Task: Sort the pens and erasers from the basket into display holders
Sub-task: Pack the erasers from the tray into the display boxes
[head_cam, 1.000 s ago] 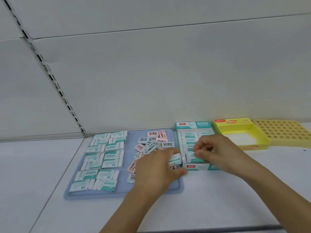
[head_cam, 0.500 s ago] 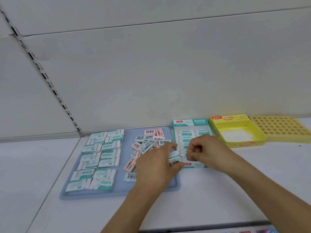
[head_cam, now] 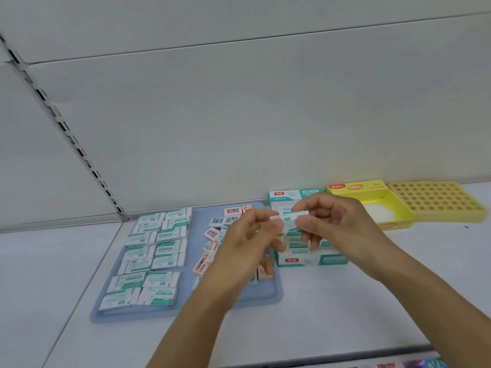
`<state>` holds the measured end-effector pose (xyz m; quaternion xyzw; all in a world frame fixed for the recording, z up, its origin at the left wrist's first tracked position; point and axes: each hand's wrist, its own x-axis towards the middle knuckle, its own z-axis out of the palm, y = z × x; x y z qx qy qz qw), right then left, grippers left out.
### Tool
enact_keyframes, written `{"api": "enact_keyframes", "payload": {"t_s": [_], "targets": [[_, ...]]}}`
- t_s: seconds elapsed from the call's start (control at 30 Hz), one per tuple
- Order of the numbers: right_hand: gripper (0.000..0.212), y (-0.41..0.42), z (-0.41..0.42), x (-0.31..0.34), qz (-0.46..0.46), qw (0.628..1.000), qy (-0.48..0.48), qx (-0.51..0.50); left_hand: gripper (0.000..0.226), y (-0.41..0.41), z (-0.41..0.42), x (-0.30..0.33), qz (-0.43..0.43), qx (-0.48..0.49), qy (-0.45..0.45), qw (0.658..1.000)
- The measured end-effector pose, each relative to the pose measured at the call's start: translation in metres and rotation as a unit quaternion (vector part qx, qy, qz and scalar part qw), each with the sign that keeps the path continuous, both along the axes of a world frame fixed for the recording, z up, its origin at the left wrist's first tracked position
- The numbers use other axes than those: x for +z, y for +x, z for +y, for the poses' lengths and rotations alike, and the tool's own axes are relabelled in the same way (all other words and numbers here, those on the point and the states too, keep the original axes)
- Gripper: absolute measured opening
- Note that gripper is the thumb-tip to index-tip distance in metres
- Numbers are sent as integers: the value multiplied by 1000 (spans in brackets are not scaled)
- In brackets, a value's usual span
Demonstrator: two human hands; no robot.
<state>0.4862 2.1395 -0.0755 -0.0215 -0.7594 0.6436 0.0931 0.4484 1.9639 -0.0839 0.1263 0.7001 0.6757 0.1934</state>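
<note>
Head view: both hands have risen from worktop level since half a second ago and now meet in the air above the teal box (head_cam: pixel 310 260). The left hand (head_cam: pixel 247 235) pinches one end of a teal eraser (head_cam: pixel 288 219) between thumb and fingers. The right hand (head_cam: pixel 334 224) pinches the other end. Each grip is closed on the same eraser, so this reads as a transfer from left to right, or as a turn to align it. At 9 o'clock of the hands, the blue tray (head_cam: pixel 268 296) holds rows of teal erasers (head_cam: pixel 156 251) and a loose pile of pink erasers (head_cam: pixel 210 251). The teal box at 12 o'clock is partly filled. At 2 o'clock stand the yellow box (head_cam: pixel 372 197) and the yellow grid holder (head_cam: pixel 435 203). Judgement: sorting is mid-course, and the held eraser belongs in the teal box.
</note>
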Motion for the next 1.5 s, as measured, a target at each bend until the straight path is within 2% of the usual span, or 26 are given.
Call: {"api": "enact_keyframes", "payload": {"t_s": [0.1,0.2,0.3,0.37,0.4,0.47,0.5,0.6,0.67,0.8,0.93,1.1,1.23,1.3,1.33,1.43,1.5], "targets": [[16,5,3,0,26,1000,-2,-4,26,-5,0,-1,-10,-6,17,1000],[16,9,10,3,7,1000,14,-2,17,-8,4,-1,-4,-14,25,1000],[12,11,22,6,-24,998,53,11,15,-7,13,-5,28,-11,-2,1000],[18,9,32,6,-47,994,96,-1,24,-5,21,-12,90,-20,-67,994],[19,8,37,4,-55,989,137,-13,29,-4,23,-16,152,-32,-142,978],[21,6,45,0,-72,966,247,-34,37,-3,21,-24,312,-55,-308,897],[22,6,47,-2,-84,952,292,-37,40,-3,19,-27,369,-77,-344,860],[24,6,45,-9,-110,927,358,-37,49,-4,15,-36,424,-144,-388,806],[22,4,42,-12,-118,923,364,-49,38,-6,15,-44,439,-144,-399,792],[19,2,39,-16,-142,917,367,-64,23,-10,20,-56,467,-107,-376,794],[15,1,33,-21,-150,895,418,-46,26,-11,21,-63,468,-95,-359,802],[14,-7,33,-19,-166,881,443,-18,22,-9,24,-69,493,-70,-363,788],[17,-13,32,-13,-180,846,503,0,23,-7,23,-63,492,-83,-378,779],[12,-18,25,-11,-113,843,525,-27,26,-6,19,-55,479,-92,-365,793],[10,-21,19,-11,-57,856,511,-43,29,-6,13,-50,477,-77,-344,805],[8,-32,-13,-4,74,893,444,-29,30,-12,-28,-37,505,21,-267,821],[6,-45,-40,-1,100,898,428,13,26,-24,-71,-33,481,101,-273,827]]}}
